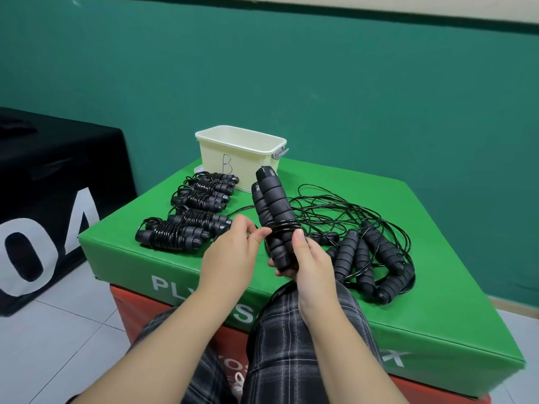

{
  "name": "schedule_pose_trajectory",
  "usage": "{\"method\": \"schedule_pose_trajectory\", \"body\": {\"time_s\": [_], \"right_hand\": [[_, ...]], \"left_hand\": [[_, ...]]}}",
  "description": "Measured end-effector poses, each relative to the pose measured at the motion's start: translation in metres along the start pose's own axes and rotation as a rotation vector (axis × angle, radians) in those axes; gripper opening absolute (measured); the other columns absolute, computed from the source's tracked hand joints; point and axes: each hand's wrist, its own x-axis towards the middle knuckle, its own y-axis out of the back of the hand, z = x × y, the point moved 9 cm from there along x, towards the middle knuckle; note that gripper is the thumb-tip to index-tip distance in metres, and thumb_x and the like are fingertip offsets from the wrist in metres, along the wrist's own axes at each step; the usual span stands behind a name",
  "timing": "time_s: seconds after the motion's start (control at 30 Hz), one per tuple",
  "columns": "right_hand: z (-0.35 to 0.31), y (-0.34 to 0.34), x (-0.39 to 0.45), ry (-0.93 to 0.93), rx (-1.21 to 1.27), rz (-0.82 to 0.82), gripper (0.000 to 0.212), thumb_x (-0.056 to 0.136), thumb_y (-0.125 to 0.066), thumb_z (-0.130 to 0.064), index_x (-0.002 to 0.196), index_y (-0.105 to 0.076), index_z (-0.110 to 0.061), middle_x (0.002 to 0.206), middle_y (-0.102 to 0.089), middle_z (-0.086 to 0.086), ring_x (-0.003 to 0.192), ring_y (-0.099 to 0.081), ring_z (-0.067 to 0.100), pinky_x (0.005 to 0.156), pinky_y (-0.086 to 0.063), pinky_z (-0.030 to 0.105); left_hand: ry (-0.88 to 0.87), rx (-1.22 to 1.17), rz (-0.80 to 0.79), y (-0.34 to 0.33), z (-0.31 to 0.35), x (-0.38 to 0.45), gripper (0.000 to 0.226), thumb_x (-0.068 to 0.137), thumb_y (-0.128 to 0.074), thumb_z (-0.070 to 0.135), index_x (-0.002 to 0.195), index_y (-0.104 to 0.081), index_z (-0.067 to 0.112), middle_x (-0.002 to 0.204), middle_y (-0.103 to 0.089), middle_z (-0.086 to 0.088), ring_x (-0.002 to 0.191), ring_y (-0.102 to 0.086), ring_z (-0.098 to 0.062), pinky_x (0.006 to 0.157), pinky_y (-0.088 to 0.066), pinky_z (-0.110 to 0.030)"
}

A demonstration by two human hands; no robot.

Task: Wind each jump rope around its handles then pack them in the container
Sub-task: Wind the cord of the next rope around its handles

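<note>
My right hand (309, 259) grips the lower end of two black foam jump-rope handles (272, 208), held upright side by side above the green box. A few turns of thin black cord (284, 225) circle the handles at mid-height. My left hand (233, 246) pinches that cord just left of the handles. Several wound jump ropes (175, 234) lie in a row on the left of the box top. A tangle of loose ropes and handles (370, 258) lies on the right. The cream container (242, 138), marked "B", stands open at the far edge.
The green padded plyo box (437, 301) rests on a red one (128, 310). A black box with white letters (52, 199) stands to the left on the tiled floor. A green wall runs behind. My plaid-trousered knees are below the hands.
</note>
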Motion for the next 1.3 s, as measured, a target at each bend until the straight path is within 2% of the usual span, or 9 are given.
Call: {"method": "schedule_pose_trajectory", "body": {"time_s": [0.1,0.23,0.37,0.5,0.6,0.87,1.1,1.23,1.3], "right_hand": [[-0.001,0.002,-0.001,0.004,0.02,0.0,0.03,0.098,-0.045,-0.029,0.089,-0.064,-0.007,0.073,-0.068,0.01,0.054,-0.061,0.019,0.045,-0.044,0.024],[-0.005,0.003,-0.002,0.01,0.006,-0.002,0.037,0.097,-0.045,-0.034,0.083,-0.062,-0.004,0.068,-0.065,0.013,0.047,-0.056,0.018,0.043,-0.04,0.023],[-0.004,0.005,-0.001,0.044,-0.14,0.039,0.045,0.086,-0.051,-0.058,0.085,-0.063,-0.015,0.074,-0.065,0.005,0.063,-0.057,0.018,0.057,-0.049,0.036],[-0.006,0.002,-0.001,0.046,-0.121,0.006,0.018,0.098,-0.049,-0.032,0.115,-0.052,-0.026,0.088,-0.067,0.0,0.058,-0.064,0.02,0.047,-0.049,0.028],[-0.006,-0.006,-0.002,0.093,-0.209,-0.066,0.013,0.093,-0.057,-0.031,0.096,-0.059,-0.019,0.078,-0.069,0.002,0.058,-0.067,0.027,0.046,-0.047,0.026],[0.001,-0.009,-0.002,0.052,-0.318,-0.055,0.024,0.095,-0.054,-0.034,0.08,-0.059,-0.015,0.072,-0.068,0.005,0.052,-0.066,0.026,0.041,-0.042,0.021],[0.003,-0.007,0.002,0.044,-0.378,-0.051,0.015,0.094,-0.055,-0.036,0.1,-0.052,-0.023,0.087,-0.068,-0.001,0.059,-0.068,0.017,0.052,-0.048,0.027],[-0.006,-0.011,-0.005,0.225,-0.572,-0.052,0.074,0.081,-0.073,-0.035,0.14,-0.029,-0.025,0.123,-0.046,-0.005,0.106,-0.048,-0.009,0.091,-0.037,0.009],[-0.011,-0.016,-0.009,0.304,-0.72,-0.048,0.083,0.077,-0.078,-0.028,0.143,-0.028,-0.019,0.122,-0.029,-0.007,0.099,-0.033,-0.019,0.085,-0.026,-0.004]], "left_hand": [[0.027,-0.073,-0.106,-0.012,-0.004,0.003,0.048,0.091,-0.031,0.058,0.097,-0.056,0.017,0.081,-0.062,0.003,0.078,-0.055,-0.022,0.07,-0.046,-0.037],[0.071,-0.426,-0.316,-0.028,-0.001,0.0,0.046,0.089,-0.031,0.054,0.071,-0.047,0.015,0.04,-0.037,0.01,0.04,-0.035,-0.003,0.044,-0.024,-0.019],[0.093,-0.602,-0.251,-0.024,-0.008,-0.004,0.056,0.078,-0.04,0.054,0.07,-0.043,-0.002,0.039,-0.028,0.011,0.037,-0.025,-0.003,0.044,-0.017,-0.021],[0.186,-0.676,-0.199,-0.025,-0.016,-0.01,0.045,0.074,-0.047,0.055,0.063,-0.042,0.011,0.039,-0.025,0.012,0.038,-0.021,-0.004,0.041,-0.017,-0.021],[0.244,-0.816,-0.182,-0.024,-0.021,-0.009,0.04,0.077,-0.055,0.052,0.069,-0.055,0.013,0.043,-0.026,0.008,0.041,-0.022,-0.008,0.042,-0.015,-0.022],[0.039,-0.736,-0.034,-0.001,-0.006,-0.002,0.035,0.084,-0.06,0.03,0.048,-0.06,0.033,0.063,-0.049,0.016,0.055,-0.043,0.001,0.057,-0.032,-0.015],[-0.004,-0.605,0.034,0.002,-0.009,-0.004,0.042,0.088,-0.06,0.028,0.047,-0.058,0.035,0.062,-0.051,0.018,0.06,-0.045,0.005,0.059,-0.032,-0.011],[0.049,-0.557,0.042,0.003,-0.01,-0.006,0.041,0.09,-0.061,0.021,0.051,-0.059,0.035,0.055,-0.048,0.013,0.052,-0.043,0.005,0.053,-0.029,-0.012],[0.063,-0.533,0.041,0.002,-0.012,-0.007,0.046,0.089,-0.061,0.023,0.046,-0.059,0.039,0.055,-0.042,0.007,0.052,-0.043,0.003,0.052,-0.029,-0.013]]}}
